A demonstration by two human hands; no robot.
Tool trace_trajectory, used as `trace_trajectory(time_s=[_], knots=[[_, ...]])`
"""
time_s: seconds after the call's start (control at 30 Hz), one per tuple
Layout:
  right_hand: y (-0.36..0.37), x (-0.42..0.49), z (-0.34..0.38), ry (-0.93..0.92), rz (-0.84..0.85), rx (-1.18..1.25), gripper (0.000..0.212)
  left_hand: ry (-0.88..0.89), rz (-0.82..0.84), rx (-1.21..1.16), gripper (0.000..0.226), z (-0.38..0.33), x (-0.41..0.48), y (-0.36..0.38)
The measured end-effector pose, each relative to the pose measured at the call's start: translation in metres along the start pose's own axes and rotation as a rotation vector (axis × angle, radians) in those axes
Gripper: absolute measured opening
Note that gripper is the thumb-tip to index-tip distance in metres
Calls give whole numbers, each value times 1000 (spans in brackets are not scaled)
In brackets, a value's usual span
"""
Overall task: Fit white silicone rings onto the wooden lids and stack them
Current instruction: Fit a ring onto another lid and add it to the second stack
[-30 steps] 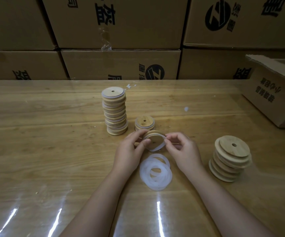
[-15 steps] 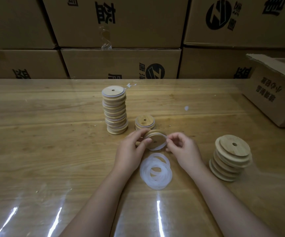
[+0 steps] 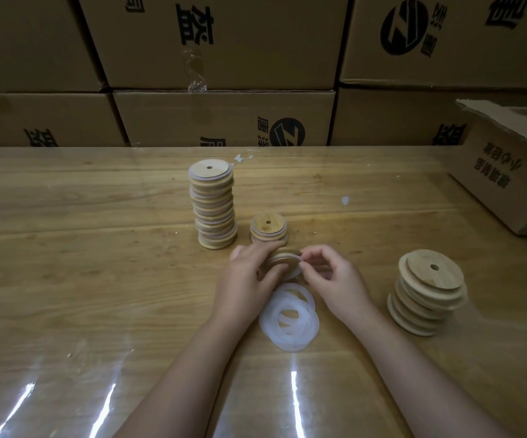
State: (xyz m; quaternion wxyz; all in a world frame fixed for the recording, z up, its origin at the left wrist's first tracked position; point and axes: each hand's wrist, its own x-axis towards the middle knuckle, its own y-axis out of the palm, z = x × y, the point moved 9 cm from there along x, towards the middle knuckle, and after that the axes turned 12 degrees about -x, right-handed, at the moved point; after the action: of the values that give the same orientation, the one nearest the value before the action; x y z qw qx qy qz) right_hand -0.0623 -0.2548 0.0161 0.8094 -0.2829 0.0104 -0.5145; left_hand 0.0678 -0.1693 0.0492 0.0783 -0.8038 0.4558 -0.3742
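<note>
white ring drawn tighter round wooden lid | left hand grips lid | right hand pinches ring

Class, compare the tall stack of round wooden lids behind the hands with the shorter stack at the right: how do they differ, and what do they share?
The tall stack of round wooden lids shows white rings between its lids; the shorter stack of wooden lids shows only bare wood. The tall stack stands nearly straight; the shorter stack has its lids slid askew. Both top lids have a small centre hole.
</note>
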Motion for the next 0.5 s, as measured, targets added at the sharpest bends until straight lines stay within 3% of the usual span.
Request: trace_trajectory(time_s=[0.5], knots=[[-14,-4,13,-104,-179,-108,32,-133,15,-215,26,11,0,2]])
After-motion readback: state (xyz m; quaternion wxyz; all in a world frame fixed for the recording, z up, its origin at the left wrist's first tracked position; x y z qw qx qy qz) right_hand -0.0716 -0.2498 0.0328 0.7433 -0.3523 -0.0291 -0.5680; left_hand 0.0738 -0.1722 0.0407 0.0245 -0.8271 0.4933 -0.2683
